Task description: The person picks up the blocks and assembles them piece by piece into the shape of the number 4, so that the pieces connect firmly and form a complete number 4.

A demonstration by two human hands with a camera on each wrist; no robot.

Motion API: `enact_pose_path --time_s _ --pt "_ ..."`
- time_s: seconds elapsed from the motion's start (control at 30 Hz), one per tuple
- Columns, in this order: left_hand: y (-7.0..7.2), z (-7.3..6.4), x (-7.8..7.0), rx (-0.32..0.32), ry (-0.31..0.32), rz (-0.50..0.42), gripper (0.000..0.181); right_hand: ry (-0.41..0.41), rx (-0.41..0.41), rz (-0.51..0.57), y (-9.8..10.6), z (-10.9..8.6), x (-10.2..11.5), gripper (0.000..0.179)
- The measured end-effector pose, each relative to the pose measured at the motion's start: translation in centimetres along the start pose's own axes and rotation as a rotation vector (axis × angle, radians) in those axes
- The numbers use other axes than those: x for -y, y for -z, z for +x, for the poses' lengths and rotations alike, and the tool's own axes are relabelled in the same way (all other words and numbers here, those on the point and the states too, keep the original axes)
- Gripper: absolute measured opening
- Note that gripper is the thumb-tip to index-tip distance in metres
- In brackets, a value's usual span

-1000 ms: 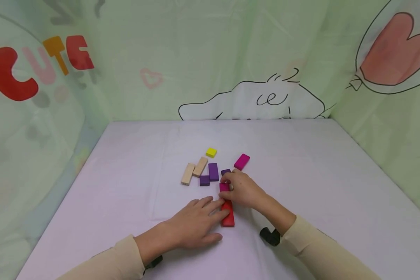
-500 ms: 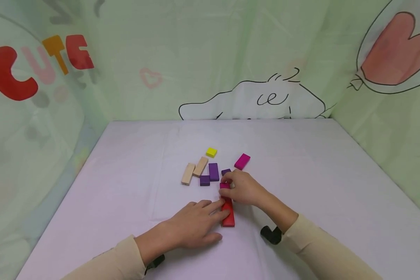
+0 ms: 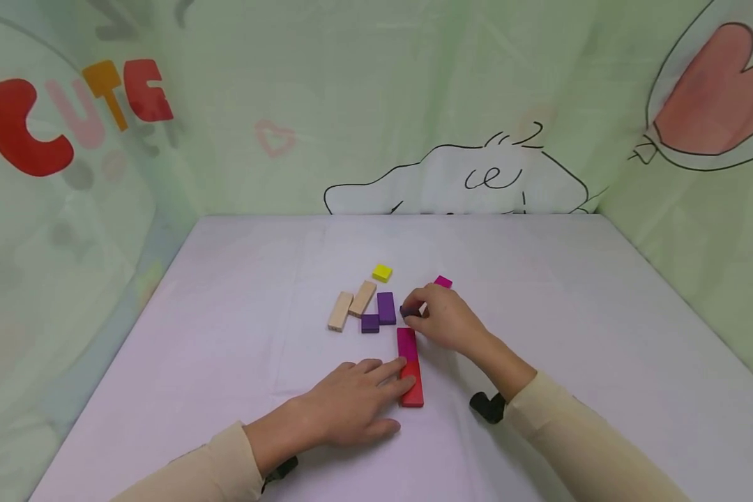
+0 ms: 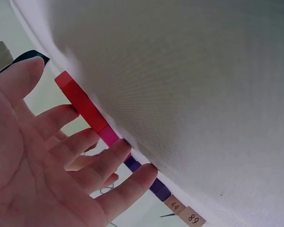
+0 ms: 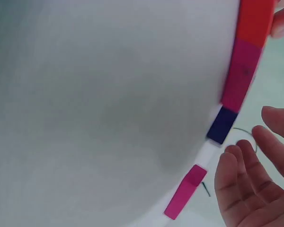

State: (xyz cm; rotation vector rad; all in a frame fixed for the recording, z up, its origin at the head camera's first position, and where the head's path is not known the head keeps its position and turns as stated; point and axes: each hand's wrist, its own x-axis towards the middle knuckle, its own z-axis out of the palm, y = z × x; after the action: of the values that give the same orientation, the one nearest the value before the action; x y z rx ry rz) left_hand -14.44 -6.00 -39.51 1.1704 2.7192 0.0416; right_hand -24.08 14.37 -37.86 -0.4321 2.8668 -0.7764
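My left hand lies beside a red block, its straight fingers touching the red block and the magenta block set end to end with it. My right hand hovers around a small dark purple block just beyond that row, thumb and index finger bent toward it. In the right wrist view a gap shows between those fingers and the purple block, and nothing is between the fingertips. Another magenta block is partly hidden behind my right hand.
Left of my right hand lie a long purple block and a small purple one. Two plain wooden blocks lie further left. A yellow block sits behind them. Fabric walls surround the white table.
My right hand has let go of the magenta block in the row and moved away from me to the small purple block. The left hand stays in place.
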Motion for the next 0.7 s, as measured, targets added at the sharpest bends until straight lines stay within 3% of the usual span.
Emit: enact_pose_path --time_s 0.2,0.7 --pt "0.1 0.0 0.0 0.004 -0.004 -0.01 0.063 0.007 -0.025 -0.049 -0.1 0.6 -0.5 0.03" --pt "0.3 0.0 0.1 0.017 -0.003 -0.018 0.062 0.019 0.056 -0.086 -0.5 2.0 -1.0 0.033"
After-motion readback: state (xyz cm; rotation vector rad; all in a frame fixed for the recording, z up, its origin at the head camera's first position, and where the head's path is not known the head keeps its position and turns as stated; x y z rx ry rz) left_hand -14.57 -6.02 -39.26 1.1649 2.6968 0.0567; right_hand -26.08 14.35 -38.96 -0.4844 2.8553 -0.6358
